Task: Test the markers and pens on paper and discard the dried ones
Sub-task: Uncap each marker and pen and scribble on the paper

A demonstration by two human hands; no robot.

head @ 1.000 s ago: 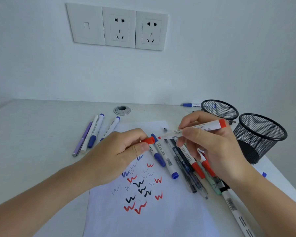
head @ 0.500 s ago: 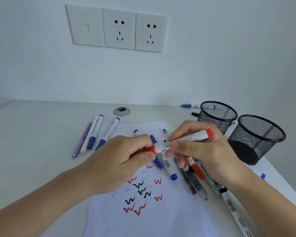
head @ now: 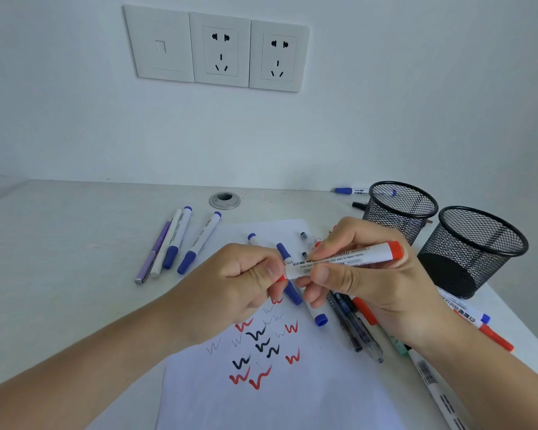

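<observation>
I hold a red whiteboard marker (head: 354, 257) level above the white paper (head: 277, 392). My right hand (head: 364, 274) grips its white barrel, the red end pointing right. My left hand (head: 246, 280) pinches its red cap (head: 282, 277), which sits pushed onto the marker's left end; only a sliver of red shows. The paper bears red, black and faint grey zigzag marks. Several pens and markers (head: 354, 330) lie under and beside my hands.
Two black mesh cups (head: 398, 209) (head: 475, 246) stand at the right. A purple pen and blue-capped markers (head: 180, 243) lie left of the paper. More markers (head: 475, 321) lie by the table's right edge, and a blue one (head: 351, 190) behind the cups. A cable grommet (head: 224, 200) sits near the wall.
The cap in my left hand and the marker in my right came together. The red tip, bare a second ago, is now inside the cap. Both hands moved slightly inward.
</observation>
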